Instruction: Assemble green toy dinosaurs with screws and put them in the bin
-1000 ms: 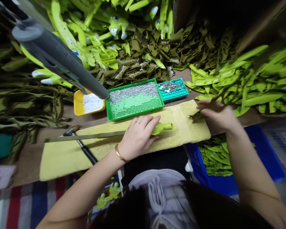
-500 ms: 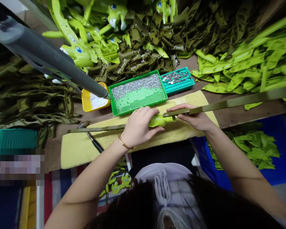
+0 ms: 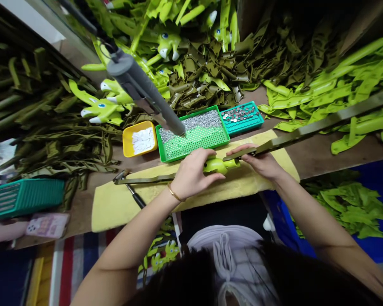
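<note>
My left hand (image 3: 194,175) is wrapped over a lime-green plastic toy piece (image 3: 216,166), fingers on its far side and thumb on its near side. My right hand (image 3: 258,159) grips a long olive-green plastic strip (image 3: 293,136), whose near end meets the right end of the lime piece. The strip slants up to the right edge of the view. Another olive length (image 3: 150,180) sticks out left from under my left hand; whether the two are joined is hidden. Beneath both hands lies a yellow cloth (image 3: 242,185).
A grey electric screwdriver (image 3: 150,95) hangs over a green tray (image 3: 194,155) of screws. Beside it stand a teal tray (image 3: 242,127) of metal discs and a yellow box (image 3: 140,123). A hammer (image 3: 135,195) lies left. Olive and lime parts (image 3: 332,93) are heaped behind.
The hanging screwdriver has swung rightward, its tip now over the screw tray. The view has shifted a little; both hands keep their grips, and the strip's right end has tilted higher.
</note>
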Available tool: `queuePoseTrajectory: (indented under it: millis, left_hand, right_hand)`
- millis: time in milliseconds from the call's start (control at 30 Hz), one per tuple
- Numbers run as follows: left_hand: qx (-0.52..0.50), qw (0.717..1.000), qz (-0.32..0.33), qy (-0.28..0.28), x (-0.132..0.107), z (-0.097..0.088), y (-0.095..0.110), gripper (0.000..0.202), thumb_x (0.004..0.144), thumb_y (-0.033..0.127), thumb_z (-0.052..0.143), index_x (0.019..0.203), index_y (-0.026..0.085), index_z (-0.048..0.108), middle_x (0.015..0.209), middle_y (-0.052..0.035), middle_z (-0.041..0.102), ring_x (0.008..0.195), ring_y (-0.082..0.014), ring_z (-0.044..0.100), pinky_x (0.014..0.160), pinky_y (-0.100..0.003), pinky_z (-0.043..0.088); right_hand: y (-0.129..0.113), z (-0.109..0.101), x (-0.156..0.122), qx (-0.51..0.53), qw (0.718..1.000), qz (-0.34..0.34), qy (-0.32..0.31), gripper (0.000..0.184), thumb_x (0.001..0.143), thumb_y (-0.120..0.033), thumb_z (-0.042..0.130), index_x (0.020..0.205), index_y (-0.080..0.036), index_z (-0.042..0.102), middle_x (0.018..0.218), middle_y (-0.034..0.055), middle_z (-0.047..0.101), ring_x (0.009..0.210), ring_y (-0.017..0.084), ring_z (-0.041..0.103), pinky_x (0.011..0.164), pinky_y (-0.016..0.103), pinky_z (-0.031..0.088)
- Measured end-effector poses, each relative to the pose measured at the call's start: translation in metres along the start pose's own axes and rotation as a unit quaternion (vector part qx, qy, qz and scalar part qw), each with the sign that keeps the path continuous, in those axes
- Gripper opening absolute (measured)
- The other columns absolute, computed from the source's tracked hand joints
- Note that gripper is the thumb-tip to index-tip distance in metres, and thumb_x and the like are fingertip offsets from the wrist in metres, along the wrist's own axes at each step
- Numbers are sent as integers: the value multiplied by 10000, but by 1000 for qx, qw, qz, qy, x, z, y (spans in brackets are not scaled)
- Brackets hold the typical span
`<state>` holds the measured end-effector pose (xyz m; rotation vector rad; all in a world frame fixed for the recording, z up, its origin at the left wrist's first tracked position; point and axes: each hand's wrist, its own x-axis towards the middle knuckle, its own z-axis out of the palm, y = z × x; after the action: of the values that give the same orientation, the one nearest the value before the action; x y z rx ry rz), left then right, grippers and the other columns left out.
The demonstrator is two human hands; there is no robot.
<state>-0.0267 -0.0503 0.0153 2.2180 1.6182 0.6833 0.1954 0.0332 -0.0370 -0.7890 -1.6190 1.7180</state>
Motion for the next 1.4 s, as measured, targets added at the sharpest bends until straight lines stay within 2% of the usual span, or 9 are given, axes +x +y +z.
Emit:
queuePoseTrajectory:
  millis: [267, 467, 700, 867, 967, 1067, 1167, 1267, 1400]
  left_hand:
    - [-39, 998, -44, 33, 3, 5, -7, 540, 735, 471, 781, 1111, 192, 511, 1053, -78, 665, 979, -226, 651, 853, -361, 524]
    - [-35, 998, -29, 53, 6, 7, -9, 546, 746, 503, 762, 1105, 173, 516, 1049, -97, 667, 987, -238, 657, 842, -362, 536]
    - [-61, 997, -34, 36, 11, 6, -12, 544, 743, 512, 760, 1110, 181, 532, 1040, -90, 670, 962, -228, 661, 840, -360, 536]
    - [-55, 996, -55, 39, 14, 7, -13, 553, 740, 520, 759, 1119, 187, 533, 1068, -88, 666, 985, -231, 647, 869, -373, 524]
    - [-15, 999, -48, -14, 18, -4, -8, 575, 762, 530, 732, 1172, 175, 541, 1090, -105, 656, 1001, -249, 635, 865, -389, 522]
    - [81, 985, -29, -151, 23, -22, -4, 526, 807, 453, 696, 1254, 209, 564, 1173, -106, 644, 1073, -298, 608, 889, -444, 507]
    - [108, 961, -52, -249, 26, -35, -5, 424, 838, 440, 651, 1204, 228, 628, 1128, -73, 679, 1040, -292, 629, 879, -438, 512]
    - [95, 959, -98, -247, 25, -38, -8, 420, 838, 478, 644, 1161, 211, 659, 1118, -68, 690, 1044, -286, 636, 885, -435, 515]
    - [78, 962, -102, -239, 23, -36, -8, 420, 819, 460, 674, 1149, 202, 670, 1114, -68, 696, 1042, -278, 638, 891, -433, 518]
  right_hand:
    - [18, 38, 11, 74, 995, 42, 43, 634, 560, -658, 790, 987, -229, 603, 999, 47, 697, 976, 229, 662, 915, 390, 517]
    - [12, 60, 12, -9, 981, 35, 192, 457, 768, -627, 631, 928, -199, 611, 964, 68, 697, 946, 207, 647, 946, 377, 496]
    - [13, 39, 20, -95, 989, 58, 98, 593, 697, -728, 624, 899, -172, 667, 898, 82, 721, 878, 241, 667, 824, 382, 525]
    - [23, 50, 19, -118, 975, 79, 170, 644, 742, -761, 535, 894, -150, 669, 846, 89, 710, 791, 235, 671, 743, 385, 551]
    - [24, 58, 12, -131, 978, 63, 148, 586, 826, -710, 452, 879, -172, 676, 839, 76, 721, 772, 223, 681, 722, 384, 576]
    - [10, 38, 12, -198, 977, 43, 62, 428, 697, -636, 676, 742, -210, 696, 707, 33, 704, 682, 224, 671, 662, 377, 581]
    - [-16, -4, 46, -274, 962, 11, -2, 360, 509, -417, 855, 792, -231, 732, 790, 24, 733, 744, 240, 683, 728, 388, 586]
    - [-38, -36, 121, -324, 939, -46, 108, 314, 861, -316, 514, 1069, -139, 669, 972, 87, 705, 970, 236, 663, 942, 461, 509]
    - [-49, -36, 231, -370, 913, -113, 133, 446, 738, -137, 666, 1180, -149, 604, 1263, 107, 630, 1257, 263, 508, 1168, 505, 297]
